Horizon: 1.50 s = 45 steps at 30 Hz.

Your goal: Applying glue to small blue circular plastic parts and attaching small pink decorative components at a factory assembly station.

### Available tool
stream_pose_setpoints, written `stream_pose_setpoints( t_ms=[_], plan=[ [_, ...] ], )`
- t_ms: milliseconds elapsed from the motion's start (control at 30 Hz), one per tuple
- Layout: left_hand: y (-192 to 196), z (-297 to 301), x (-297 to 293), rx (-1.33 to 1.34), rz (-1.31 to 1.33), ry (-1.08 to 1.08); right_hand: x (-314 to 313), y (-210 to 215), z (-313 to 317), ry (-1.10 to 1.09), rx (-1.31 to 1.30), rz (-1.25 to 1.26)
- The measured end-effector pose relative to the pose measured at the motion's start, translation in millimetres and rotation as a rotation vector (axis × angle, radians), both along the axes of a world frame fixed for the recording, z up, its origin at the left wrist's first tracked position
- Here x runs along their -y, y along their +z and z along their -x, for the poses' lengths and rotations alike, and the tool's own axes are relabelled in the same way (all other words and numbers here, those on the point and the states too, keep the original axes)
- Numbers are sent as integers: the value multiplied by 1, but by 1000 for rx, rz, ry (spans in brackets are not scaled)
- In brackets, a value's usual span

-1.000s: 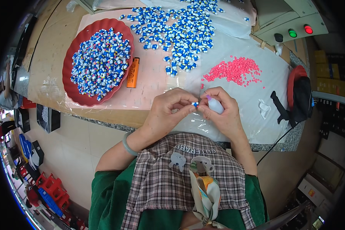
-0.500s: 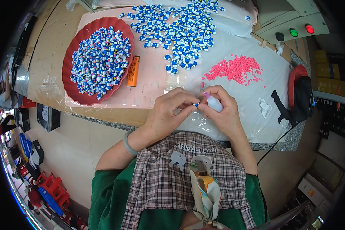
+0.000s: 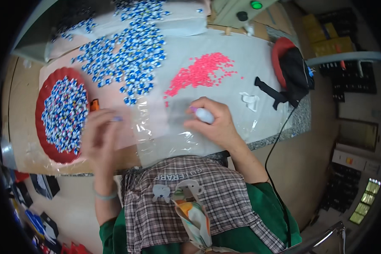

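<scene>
the hands, joined at the table edge a second ago, are now parted. the left hand (image 3: 98,134), blurred, is shifted beside the red tray (image 3: 41,113); its grip cannot be told. the right hand (image 3: 213,127) is closed on a small white piece (image 3: 204,115) below the pink beads (image 3: 201,72).

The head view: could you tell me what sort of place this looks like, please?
Probably a small workshop bench for hand assembly or sorting: heaps of blue-and-white pieces, a pile of pink bits, a full red tray, and a control box with a green button.
</scene>
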State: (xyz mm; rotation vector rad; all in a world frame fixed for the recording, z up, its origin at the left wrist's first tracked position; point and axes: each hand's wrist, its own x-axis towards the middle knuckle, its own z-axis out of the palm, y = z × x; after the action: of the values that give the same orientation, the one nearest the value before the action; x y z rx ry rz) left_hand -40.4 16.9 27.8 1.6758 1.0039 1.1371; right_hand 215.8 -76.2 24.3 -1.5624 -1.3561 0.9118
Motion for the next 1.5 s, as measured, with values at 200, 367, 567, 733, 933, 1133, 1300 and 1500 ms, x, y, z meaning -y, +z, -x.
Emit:
stream_pose_setpoints(
  t_ms=[200,367,567,733,933,1133,1300,1500],
  plan=[
    [19,87,-61,-691,-545,394,31,11,-68,-422,548,-107],
    [22,55,-50,-701,-605,411,45,0,-95,-541,894,130],
    [20,-14,-11,-402,-409,-57,39,5,-86,-361,466,-25],
    [4,-69,14,6,275,-517,24,15,-22,-277,-263,103],
    [-23,-85,25,251,729,-666,10,4,13,-187,-300,-52],
    [-29,-72,18,288,877,-675,7,1,13,-307,-467,26],
    [-33,-71,20,368,940,-597,5,-3,20,-288,-527,35],
    [-26,-66,14,352,775,-473,8,3,16,-171,-295,2]
  ],
)
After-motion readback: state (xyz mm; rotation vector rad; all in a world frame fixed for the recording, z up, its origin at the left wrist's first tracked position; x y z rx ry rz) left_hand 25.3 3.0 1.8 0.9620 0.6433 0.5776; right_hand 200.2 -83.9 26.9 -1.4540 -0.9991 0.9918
